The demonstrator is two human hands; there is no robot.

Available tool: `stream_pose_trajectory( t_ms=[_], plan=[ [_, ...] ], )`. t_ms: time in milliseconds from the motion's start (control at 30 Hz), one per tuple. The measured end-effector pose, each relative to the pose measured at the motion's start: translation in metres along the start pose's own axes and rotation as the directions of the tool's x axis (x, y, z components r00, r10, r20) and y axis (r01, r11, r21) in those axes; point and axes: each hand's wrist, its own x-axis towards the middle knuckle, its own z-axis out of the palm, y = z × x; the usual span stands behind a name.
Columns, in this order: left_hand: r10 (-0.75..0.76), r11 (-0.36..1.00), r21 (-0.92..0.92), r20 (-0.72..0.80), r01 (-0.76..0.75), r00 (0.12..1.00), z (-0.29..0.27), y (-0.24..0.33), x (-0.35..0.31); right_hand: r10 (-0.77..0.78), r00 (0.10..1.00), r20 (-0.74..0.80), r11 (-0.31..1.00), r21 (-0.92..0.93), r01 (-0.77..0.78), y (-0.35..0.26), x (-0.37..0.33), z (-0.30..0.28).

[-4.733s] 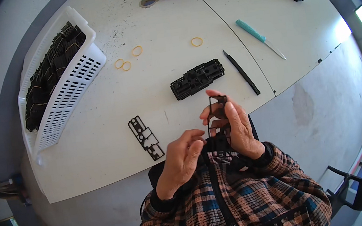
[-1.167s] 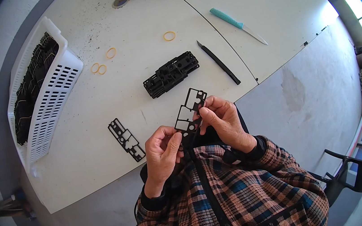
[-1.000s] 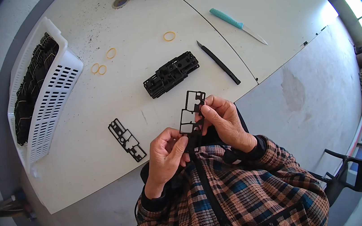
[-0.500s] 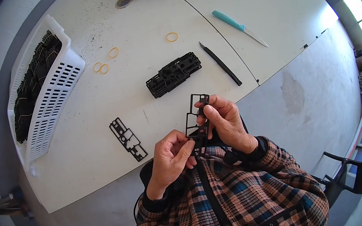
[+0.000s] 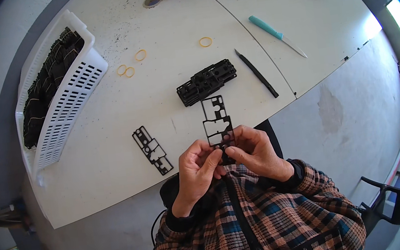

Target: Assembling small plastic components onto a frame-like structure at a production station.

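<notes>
We look down at two bare hands in plaid sleeves, holding a thin black openwork frame (image 5: 217, 120) in front of the chest, at the near edge of a white bench (image 5: 92, 183). The change we notice is in the right hand (image 5: 258, 155): half a second ago it held the frame's side higher up, and now it is down beside the left hand (image 5: 197, 170). Both grips are clamped on the frame's lower end, thumbs on the facing side and close together. The frame, tilted a moment ago, now stands nearly straight, its upper part clear of the fingers. We judge that attention has settled on that lower end, and that the piece is still being handled rather than put away. Its far tip overlaps our view of a stack of black frames (image 5: 206, 81); we cannot tell whether they touch. The stack and a single loose frame (image 5: 149, 148), lying flat to the left, remain on the bench. Beyond them lie a slim black craft knife (image 5: 256, 73), a turquoise-handled knife (image 5: 265, 28) and yellow rubber bands (image 5: 205, 37), with a white basket (image 5: 95, 48) of black bundles far left.
</notes>
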Motion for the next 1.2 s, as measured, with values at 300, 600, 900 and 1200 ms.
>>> stream_pose_trajectory(
  t_ms=[300, 600, 900, 1200],
  plan=[
    [0.065, 0.997, 0.035, -0.086, -0.062, 0.994, -0.01, 0.01, -0.001, 0.102, 0.995, 0.017, 0.931, -0.355, -0.09, -0.039, 0.013, -0.019],
    [0.249, 0.953, 0.216, -0.156, -0.213, 0.956, -0.025, 0.017, 0.005, 0.073, 0.94, 0.333, 0.76, -0.629, 0.164, -0.058, 0.034, -0.043],
    [0.025, 0.895, 0.446, 0.013, -0.028, 1.0, -0.014, 0.023, 0.002, -0.008, 0.911, 0.412, 0.7, -0.648, 0.299, -0.061, 0.045, -0.041],
    [0.066, 0.838, 0.53, 0.134, -0.128, 0.989, -0.004, 0.023, 0.001, -0.015, 0.892, 0.452, 0.748, -0.587, 0.31, -0.058, 0.038, -0.039]
  ],
)
